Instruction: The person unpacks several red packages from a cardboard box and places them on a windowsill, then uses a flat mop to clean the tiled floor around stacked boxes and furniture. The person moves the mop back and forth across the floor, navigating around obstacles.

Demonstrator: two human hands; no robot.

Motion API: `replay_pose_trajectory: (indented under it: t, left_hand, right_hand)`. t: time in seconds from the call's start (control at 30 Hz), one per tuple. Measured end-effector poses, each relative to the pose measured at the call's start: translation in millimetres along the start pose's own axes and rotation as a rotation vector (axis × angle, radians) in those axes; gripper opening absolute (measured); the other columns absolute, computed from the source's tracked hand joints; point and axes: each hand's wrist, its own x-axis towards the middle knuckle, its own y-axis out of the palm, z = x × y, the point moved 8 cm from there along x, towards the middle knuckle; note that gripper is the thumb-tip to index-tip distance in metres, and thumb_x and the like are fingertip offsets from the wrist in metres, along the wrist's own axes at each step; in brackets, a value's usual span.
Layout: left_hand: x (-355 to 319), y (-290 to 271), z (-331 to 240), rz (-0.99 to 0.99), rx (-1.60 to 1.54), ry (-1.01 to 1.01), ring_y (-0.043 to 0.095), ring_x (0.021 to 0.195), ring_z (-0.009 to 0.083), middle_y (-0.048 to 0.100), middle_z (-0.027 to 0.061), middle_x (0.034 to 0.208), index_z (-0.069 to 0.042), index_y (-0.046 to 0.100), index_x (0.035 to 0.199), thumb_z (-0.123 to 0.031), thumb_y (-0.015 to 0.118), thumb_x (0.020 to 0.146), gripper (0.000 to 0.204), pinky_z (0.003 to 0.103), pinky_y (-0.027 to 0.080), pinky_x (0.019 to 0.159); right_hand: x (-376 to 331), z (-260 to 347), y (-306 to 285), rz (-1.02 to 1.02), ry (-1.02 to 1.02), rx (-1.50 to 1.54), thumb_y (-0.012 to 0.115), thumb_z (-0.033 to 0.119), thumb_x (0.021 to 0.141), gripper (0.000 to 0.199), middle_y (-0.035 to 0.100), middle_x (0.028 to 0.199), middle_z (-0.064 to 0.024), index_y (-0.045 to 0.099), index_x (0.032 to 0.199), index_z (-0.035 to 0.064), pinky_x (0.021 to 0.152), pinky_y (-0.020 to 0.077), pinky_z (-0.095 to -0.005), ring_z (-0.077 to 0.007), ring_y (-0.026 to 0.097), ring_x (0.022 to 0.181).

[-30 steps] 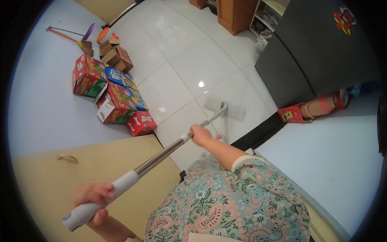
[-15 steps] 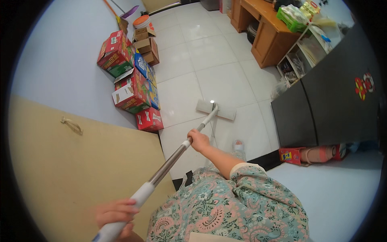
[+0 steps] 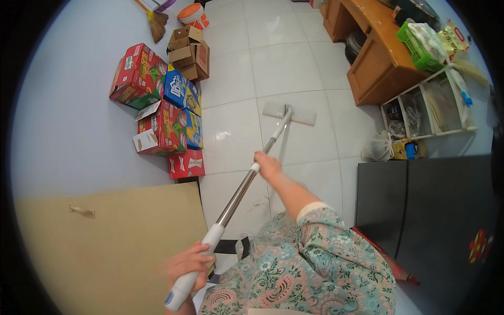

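Toward 1 o'clock across the white tiled floor (image 3: pixel 294 68), the long metal-shafted flat mop (image 3: pixel 289 113) is lying, right hand (image 3: pixel 268 165) gripping mid-shaft nearer its head, left hand (image 3: pixel 189 262) clenching the white end-grip.

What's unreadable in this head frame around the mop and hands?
- Left hand: motion-blurred, and the grip end of the mop handle sits near the lower edge.
- Right hand: seen from behind, fingers hidden around the handle.
- Mop head: underside hidden against the floor tiles.
- Shelf unit: contents too small.
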Motion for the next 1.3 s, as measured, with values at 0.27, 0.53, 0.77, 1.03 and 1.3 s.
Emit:
replay_pose_trajectory:
  t: [0.27, 0.53, 0.77, 1.03, 1.3]
  left_hand:
    - [99.8, 49.2, 4.2, 0.023, -0.029, -0.103, 0.064, 0.086, 0.0323, 0.064, 0.0113, 0.077, -0.004, 0.053, 0.066, -0.009, 0.058, 0.072, 0.009, 0.045, 0.046, 0.087]
    - [12.4, -40.4, -64.3, 0.023, 0.052, -0.169, 0.065, 0.082, 0.0308, 0.066, 0.0128, 0.078, -0.003, 0.058, 0.066, -0.004, 0.062, 0.06, 0.007, 0.043, 0.051, 0.08]
    - [-106.2, -98.8, -141.0, -0.143, 0.103, -0.356, 0.063, 0.068, 0.0241, 0.061, 0.0069, 0.061, -0.007, 0.053, 0.056, -0.025, 0.067, 0.064, 0.024, 0.038, 0.051, 0.073]
    - [-114.4, -102.2, -187.2, -0.121, 0.149, -0.242, 0.063, 0.068, 0.0257, 0.058, 0.0114, 0.063, -0.002, 0.053, 0.069, -0.023, 0.064, 0.072, 0.024, 0.047, 0.051, 0.071]
    - [-100.3, -116.0, -73.3, -0.938, -0.33, -0.017, 0.06, 0.077, 0.024, 0.059, 0.0074, 0.073, -0.008, 0.05, 0.084, -0.015, 0.067, 0.069, 0.024, 0.047, 0.044, 0.089]
  right_hand:
    - [89.1, -42.6, -63.9, 0.08, -0.006, -0.12, 0.051, 0.005, 0.08, 0.015, 0.055, 0.109, -0.0031, 0.057, 0.094, 0.0091, 0.077, 0.048, -0.0406, -0.0275, 0.059, 0.092]
    - [-16.9, 65.6, 1.9, 0.435, -0.302, -0.116, 0.056, 0.008, 0.075, 0.012, 0.058, 0.097, -0.0105, 0.059, 0.087, 0.0077, 0.074, 0.0491, -0.04, -0.0295, 0.06, 0.09]
    - [-172.9, 167.1, 84.5, 0.788, -0.483, -0.042, 0.057, 0.012, 0.075, 0.013, 0.062, 0.091, -0.0128, 0.063, 0.086, 0.0084, 0.073, 0.0497, -0.0408, -0.031, 0.062, 0.086]
    - [-216.9, 204.6, 89.9, 0.765, -0.682, 0.002, 0.058, 0.012, 0.071, 0.011, 0.062, 0.087, -0.0095, 0.061, 0.081, 0.0103, 0.069, 0.0488, -0.0422, -0.0307, 0.061, 0.083]
    - [-45.2, 171.4, 9.8, 0.405, -0.489, -0.086, 0.056, 0.009, 0.072, 0.007, 0.061, 0.087, -0.0083, 0.058, 0.079, 0.0114, 0.068, 0.0478, -0.0419, -0.0303, 0.061, 0.081]
